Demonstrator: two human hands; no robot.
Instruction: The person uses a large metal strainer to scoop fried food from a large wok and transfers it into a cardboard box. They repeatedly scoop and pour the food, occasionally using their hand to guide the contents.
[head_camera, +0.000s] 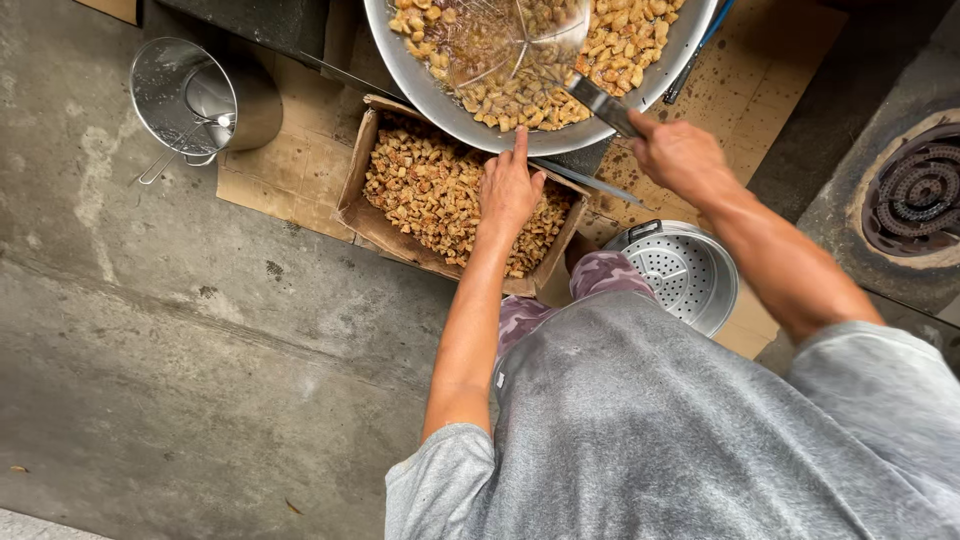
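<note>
Two hands work at the top centre: the right hand (678, 155) is closed around a skimmer (520, 40) whose handle runs up-left into the pan (440, 100), while the left hand (510, 190), fingers loose, steadies the pan's rim above the box (360, 180).

Soft, even daylight fills the scene; shadows are faint and diffuse. Mild glare shines on the metal pan (440, 100) and steel pot (190, 95). Focus is sharp throughout, with slight wide-angle stretching toward the edges.
</note>
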